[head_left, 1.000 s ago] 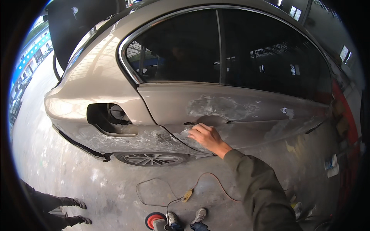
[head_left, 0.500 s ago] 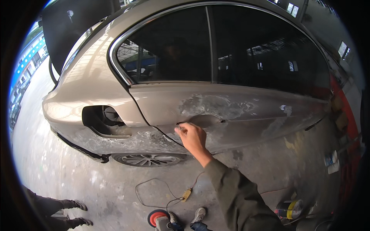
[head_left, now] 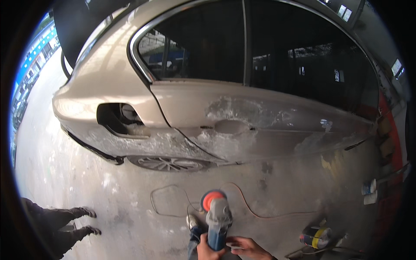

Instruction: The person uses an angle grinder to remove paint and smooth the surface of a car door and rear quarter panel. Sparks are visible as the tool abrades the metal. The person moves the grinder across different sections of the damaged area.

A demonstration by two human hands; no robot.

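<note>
A handheld disc sander [head_left: 220, 212] with a grey head, a blue body and an orange-red disc points up from the lower edge, in front of me. My left hand [head_left: 209, 248] is closed around its blue body. Beside that body is my right hand [head_left: 247, 249], its fingers loosely extended toward the tool; whether they touch it is unclear. Ahead stands a beige car [head_left: 182, 97]. Its rear door has a dull, scuffed patch [head_left: 236, 109] around the handle recess [head_left: 232, 126].
A fuel-flap opening [head_left: 119, 121] gapes in the rear panel above the wheel [head_left: 169, 164]. Cables [head_left: 253, 210] trail across the floor. At lower left another person's legs [head_left: 71, 221] show. A can [head_left: 315, 237] lies at lower right.
My right hand has left the door handle area and come down beside the sander. The sander has risen into view, with my left hand on it. The view has tilted lower.
</note>
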